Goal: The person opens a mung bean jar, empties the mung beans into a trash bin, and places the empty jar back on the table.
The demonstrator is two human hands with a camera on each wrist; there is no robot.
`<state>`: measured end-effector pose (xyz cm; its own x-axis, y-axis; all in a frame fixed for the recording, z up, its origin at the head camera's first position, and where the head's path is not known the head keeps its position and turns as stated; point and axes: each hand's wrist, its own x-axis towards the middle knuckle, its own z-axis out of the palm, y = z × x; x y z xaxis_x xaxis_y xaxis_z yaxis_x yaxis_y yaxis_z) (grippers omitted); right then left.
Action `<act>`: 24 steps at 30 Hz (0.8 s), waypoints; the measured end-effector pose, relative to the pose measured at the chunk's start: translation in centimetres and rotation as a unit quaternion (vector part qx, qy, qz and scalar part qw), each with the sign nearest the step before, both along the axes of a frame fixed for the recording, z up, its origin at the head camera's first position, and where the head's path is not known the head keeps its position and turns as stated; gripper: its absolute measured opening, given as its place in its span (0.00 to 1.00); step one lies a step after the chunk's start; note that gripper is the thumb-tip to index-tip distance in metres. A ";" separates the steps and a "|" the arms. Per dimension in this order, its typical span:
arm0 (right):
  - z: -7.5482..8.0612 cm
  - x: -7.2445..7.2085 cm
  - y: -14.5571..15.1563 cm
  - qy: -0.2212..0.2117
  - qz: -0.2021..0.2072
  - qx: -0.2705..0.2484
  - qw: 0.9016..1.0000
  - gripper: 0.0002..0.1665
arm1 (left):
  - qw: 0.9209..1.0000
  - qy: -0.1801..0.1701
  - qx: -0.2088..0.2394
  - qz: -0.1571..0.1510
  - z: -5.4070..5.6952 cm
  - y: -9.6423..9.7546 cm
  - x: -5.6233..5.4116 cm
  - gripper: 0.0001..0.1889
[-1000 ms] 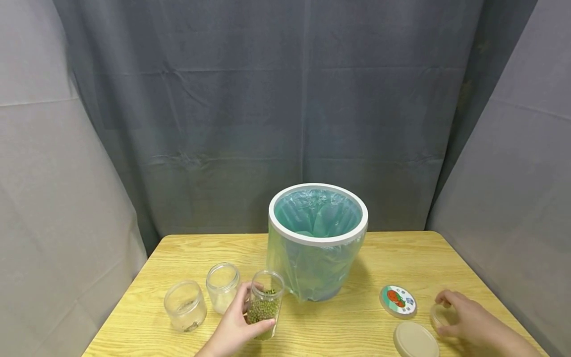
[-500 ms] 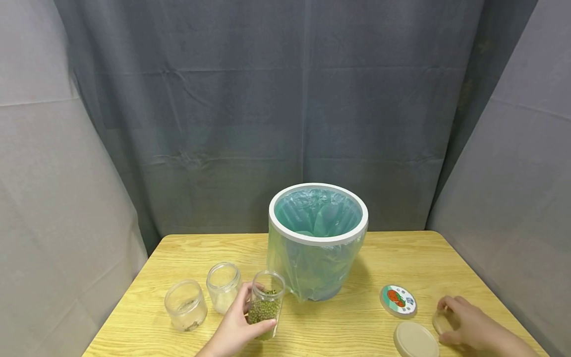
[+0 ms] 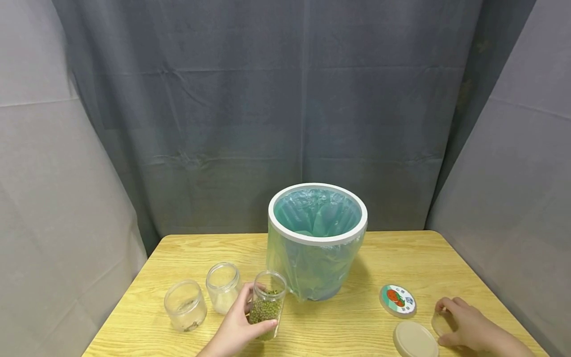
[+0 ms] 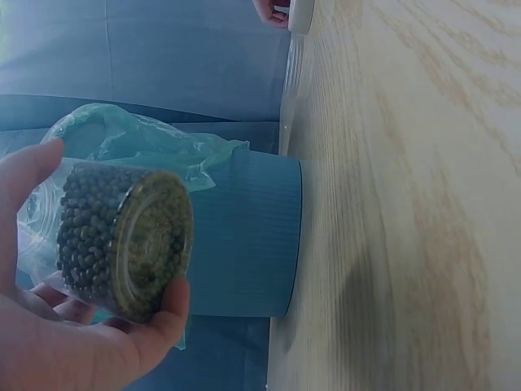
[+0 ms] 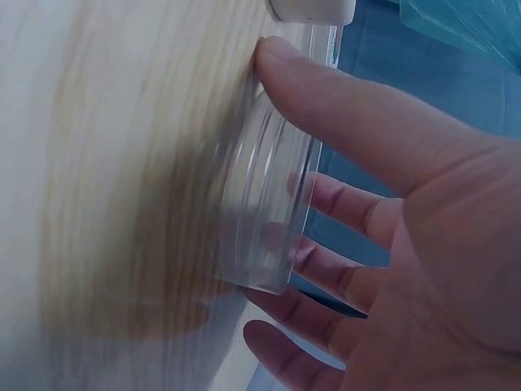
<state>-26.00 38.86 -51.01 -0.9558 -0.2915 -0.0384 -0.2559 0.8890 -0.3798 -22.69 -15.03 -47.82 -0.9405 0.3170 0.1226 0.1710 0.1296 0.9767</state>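
My left hand [image 3: 241,320] grips a clear jar of green mung beans [image 3: 266,310], thumb on the near side and fingers round the far side. The jar has no lid on and leans a little; in the left wrist view its base [image 4: 155,244] hangs clear of the table. At the right, my right hand [image 3: 468,325] has its thumb and curled fingers round a clear round lid [image 3: 439,325] at the tabletop. The right wrist view shows the ridged side of this lid [image 5: 264,204], some fingers visible through it.
A bin [image 3: 308,267] with a white rim and green plastic liner stands behind the jar. To the left are two open clear jars, one with white contents [image 3: 223,297], one nearly bare [image 3: 185,307]. A tomato-print lid [image 3: 398,301] and a beige lid [image 3: 416,339] lie right.
The clear lid has shifted and tipped slightly within my right hand, which moved a little rightward. The left hand and its jar stay almost still.
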 end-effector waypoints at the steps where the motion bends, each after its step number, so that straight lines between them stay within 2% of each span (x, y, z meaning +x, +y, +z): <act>1: 0.0 0.0 0.0 -0.005 -0.001 0.000 1.000 0.35 | 1.000 0.000 0.000 0.000 0.0 0.0 0.0 0.36; 5: 0.0 -0.1 0.1 -0.023 -0.002 -0.001 1.000 0.36 | 1.000 -0.001 -0.001 0.002 0.1 0.0 0.0 0.36; 10: 0.3 -0.1 0.1 -0.031 -0.007 -0.014 0.999 0.32 | 1.000 0.001 0.000 0.010 0.2 0.0 0.0 0.37; 18: 1.5 -0.1 -0.3 -0.033 -0.034 -0.033 0.998 0.28 | 0.999 0.008 -0.016 0.028 0.6 -0.2 0.0 0.35; 21: 2.2 -0.3 -0.7 -0.019 -0.046 -0.036 0.998 0.27 | 0.999 0.011 -0.017 0.039 1.1 -0.3 0.0 0.35; 24: 3.1 -0.5 -1.2 0.017 -0.052 -0.031 0.998 0.26 | 0.998 0.013 -0.016 0.051 1.8 -0.4 0.0 0.36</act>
